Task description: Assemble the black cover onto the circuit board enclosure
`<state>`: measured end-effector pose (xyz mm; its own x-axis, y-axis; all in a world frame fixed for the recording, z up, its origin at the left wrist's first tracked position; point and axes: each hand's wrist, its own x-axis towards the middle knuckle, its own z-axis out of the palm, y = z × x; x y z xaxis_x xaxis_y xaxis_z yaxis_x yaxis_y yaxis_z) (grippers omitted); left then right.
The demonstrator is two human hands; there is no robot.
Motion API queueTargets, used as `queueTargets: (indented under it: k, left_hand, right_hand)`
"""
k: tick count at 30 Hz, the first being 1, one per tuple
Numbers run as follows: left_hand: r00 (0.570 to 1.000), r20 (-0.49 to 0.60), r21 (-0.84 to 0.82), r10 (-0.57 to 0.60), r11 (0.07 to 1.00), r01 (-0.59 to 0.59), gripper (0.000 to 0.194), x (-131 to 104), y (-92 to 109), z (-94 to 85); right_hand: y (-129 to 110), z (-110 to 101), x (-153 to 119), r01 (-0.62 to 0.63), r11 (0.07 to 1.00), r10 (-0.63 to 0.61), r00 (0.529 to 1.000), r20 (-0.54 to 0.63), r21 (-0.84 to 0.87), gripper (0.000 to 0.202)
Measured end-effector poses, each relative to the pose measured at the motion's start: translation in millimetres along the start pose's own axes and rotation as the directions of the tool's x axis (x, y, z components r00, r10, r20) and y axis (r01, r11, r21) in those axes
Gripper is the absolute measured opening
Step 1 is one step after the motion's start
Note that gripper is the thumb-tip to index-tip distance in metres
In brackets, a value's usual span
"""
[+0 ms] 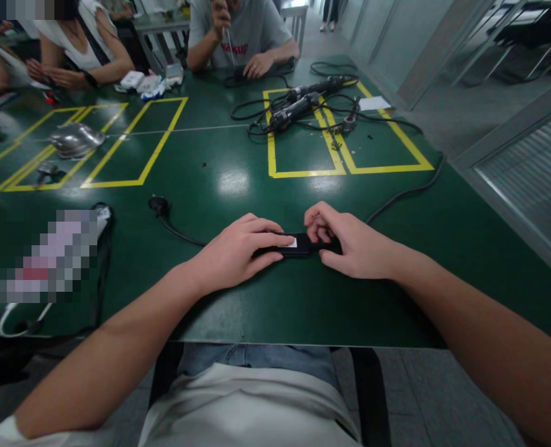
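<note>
The black adapter [304,246] lies on the green tabletop [266,310]. The left hand [238,248] grips its left part between fingers and thumb; the right hand [356,245] curls loosely at its right end, whether closed on the cord [395,198] I cannot tell. Left of the adapter lies a plug [158,205].

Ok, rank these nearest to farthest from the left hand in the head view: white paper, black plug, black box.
1. Black box: under the left hand, touching it.
2. Black plug: out to the left.
3. White paper: far off, to the right.
</note>
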<state>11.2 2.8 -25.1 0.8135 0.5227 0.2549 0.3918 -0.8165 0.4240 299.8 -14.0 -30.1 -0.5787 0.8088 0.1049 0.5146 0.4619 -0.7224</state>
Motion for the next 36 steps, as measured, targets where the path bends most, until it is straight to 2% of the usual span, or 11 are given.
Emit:
queueTargets:
  k: [5,13,19,24,27,29,31,33,36]
  left_hand:
    - [0.997,0.001,-0.004,-0.073,0.997,0.073,0.031,1,6,-7.6]
    - [0.998,0.051,-0.023,-0.034,0.999,0.035,0.032,-3,4,-11.6]
    - [0.997,0.049,0.002,-0.063,0.998,0.063,0.031,-2,4,-11.2]
    - [0.998,0.046,-0.001,-0.045,0.999,0.045,0.031,-1,5,-10.3]
    - [0.987,-0.030,-0.095,-0.157,0.984,0.153,0.032,0,2,-6.3]
    - [0.947,-0.122,-0.147,-0.296,0.949,0.277,0.031,1,-2,-3.2]
    - [0.900,-0.186,-0.115,-0.395,0.918,0.379,0.027,2,-8,-0.8]
    - [0.881,-0.178,-0.025,-0.439,0.897,0.442,0.021,3,-13,0.2]
    - [0.906,-0.136,0.055,-0.402,0.910,0.412,0.011,3,-15,-2.5]
  right_hand:
    - [-2,1,0,0.004,0.999,-0.004,1.000,-0.003,-0.044,0.044]
    - [-2,2,1,-0.002,0.998,0.001,1.000,-0.004,-0.061,0.037]
    - [-1,3,2,0.005,0.997,-0.005,1.000,0.000,-0.077,0.034]
    - [-2,2,1,0.004,0.996,-0.004,1.000,0.004,-0.087,0.034]
    - [-2,1,1,0.003,0.997,-0.003,1.000,-0.003,-0.074,0.036]
    - [-1,1,1,0.002,0.998,-0.004,1.000,-0.019,-0.061,0.037]
    - [0,3,1,0.002,0.999,-0.003,0.999,-0.037,-0.050,0.037]
    - [1,4,1,0.006,0.999,-0.008,0.999,-0.047,-0.052,0.033]
    - [4,7,1,0.031,0.996,-0.036,0.997,-0.065,-0.080,0.021]
